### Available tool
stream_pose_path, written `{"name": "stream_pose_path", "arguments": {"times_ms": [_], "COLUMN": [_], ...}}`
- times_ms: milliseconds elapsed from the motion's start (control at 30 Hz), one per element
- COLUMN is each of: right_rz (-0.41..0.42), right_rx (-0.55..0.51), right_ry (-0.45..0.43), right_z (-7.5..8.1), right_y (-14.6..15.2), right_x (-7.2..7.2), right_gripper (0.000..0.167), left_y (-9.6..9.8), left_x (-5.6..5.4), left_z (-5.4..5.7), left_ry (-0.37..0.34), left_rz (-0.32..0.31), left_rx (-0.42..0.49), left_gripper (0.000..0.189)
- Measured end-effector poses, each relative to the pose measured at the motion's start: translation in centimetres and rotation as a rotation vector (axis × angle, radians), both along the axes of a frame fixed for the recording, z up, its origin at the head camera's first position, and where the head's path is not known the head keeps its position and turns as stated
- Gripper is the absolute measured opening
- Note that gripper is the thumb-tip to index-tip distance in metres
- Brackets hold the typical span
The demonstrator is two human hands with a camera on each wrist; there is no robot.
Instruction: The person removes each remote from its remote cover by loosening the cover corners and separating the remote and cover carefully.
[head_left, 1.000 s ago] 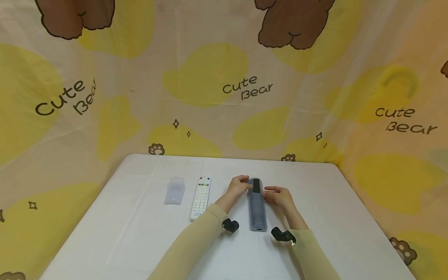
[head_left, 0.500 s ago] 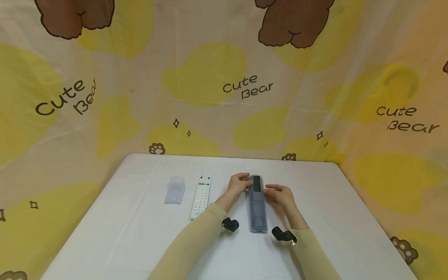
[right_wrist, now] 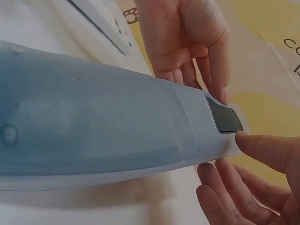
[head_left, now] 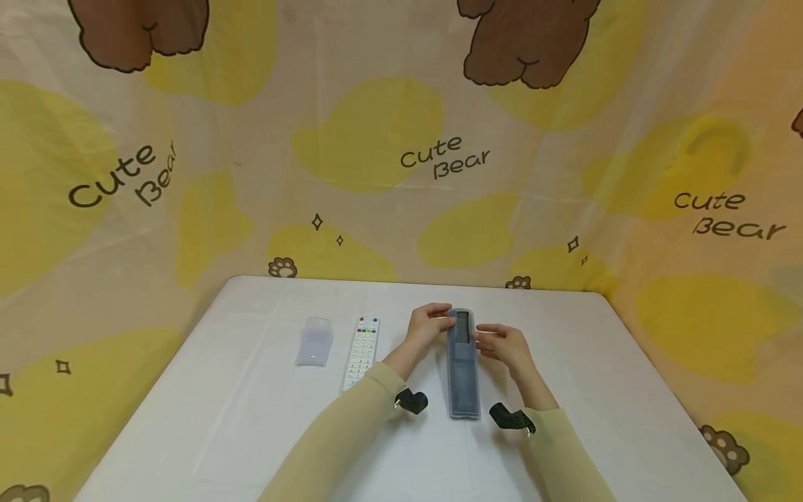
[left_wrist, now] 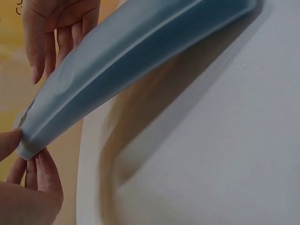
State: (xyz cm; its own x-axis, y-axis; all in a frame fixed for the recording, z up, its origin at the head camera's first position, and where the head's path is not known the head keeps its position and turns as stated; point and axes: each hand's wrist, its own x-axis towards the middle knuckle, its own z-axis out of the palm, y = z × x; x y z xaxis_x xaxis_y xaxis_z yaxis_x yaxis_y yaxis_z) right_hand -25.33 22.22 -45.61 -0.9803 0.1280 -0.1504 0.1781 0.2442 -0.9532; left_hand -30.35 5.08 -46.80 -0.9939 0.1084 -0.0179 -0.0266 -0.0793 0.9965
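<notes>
A long blue-grey remote control with a dark screen at its far end seems wrapped in a translucent cover. Its far end is raised above the table, while the near end is low toward the tabletop. My left hand pinches the far left corner, thumb on top and fingers beneath, as the left wrist view shows. On the opposite side my right hand holds the edge beside the screen. In the right wrist view its thumb presses the corner, with curled fingers under the edge.
A white remote control with coloured buttons lies left of my left forearm, partly hidden by the sleeve. Farther left is a small translucent plastic piece. The white table ends at a yellow patterned curtain.
Both hands have shifted slightly away from me and upward, raising the far end of the blue-grey remote control. The white remote control and the translucent piece stay put.
</notes>
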Motion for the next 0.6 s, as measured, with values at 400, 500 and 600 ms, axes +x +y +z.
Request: {"name": "stream_pose_path", "arguments": {"times_ms": [400, 500, 600], "right_rz": [0.019, 0.018, 0.042], "right_rx": [0.013, 0.006, 0.017], "right_ry": [0.058, 0.065, 0.071], "right_z": [2.1, 2.5, 2.9], "right_y": [0.1, 0.2, 0.2], "right_x": [-0.1, -0.2, -0.3], "right_gripper": [0.049, 0.047, 0.049], "left_y": [-0.5, -0.5, -0.7], "left_x": [0.4, 0.3, 0.4], "left_z": [1.5, 1.6, 1.9], "left_ry": [0.059, 0.063, 0.065], "left_rz": [-0.065, -0.062, -0.062], "left_rx": [0.01, -0.005, -0.032], "left_gripper": [0.037, 0.036, 0.035]}}
